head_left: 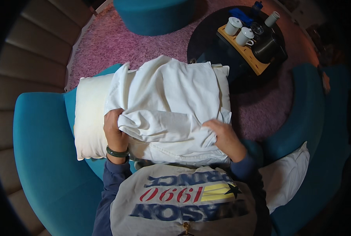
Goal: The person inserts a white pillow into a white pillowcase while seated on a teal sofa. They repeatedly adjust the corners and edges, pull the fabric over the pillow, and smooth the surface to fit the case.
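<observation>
A cream pillow (pixel 89 118) lies flat in front of me, and a white pillowcase (pixel 165 84) is spread loosely over most of it. The cloth's near edge is bunched into a thick fold between my two hands. My left hand (pixel 115 125), with a dark green bangle at the wrist, closes on the left end of that fold. At the other end my right hand (pixel 222 135) grips the gathered cloth, slightly blurred, its fingertips partly hidden. The pillow's left part and a strip at its right edge show bare.
Teal seating (pixel 45 149) curves around me on both sides. Another piece of white cloth (pixel 289 177) lies on the right seat. Far right, a dark round table (pixel 207 43) carries a wooden tray (pixel 258 67), lidded white mugs (pixel 233 26) and a black kettle (pixel 265 49). Pink carpet (pixel 104 43) lies beyond.
</observation>
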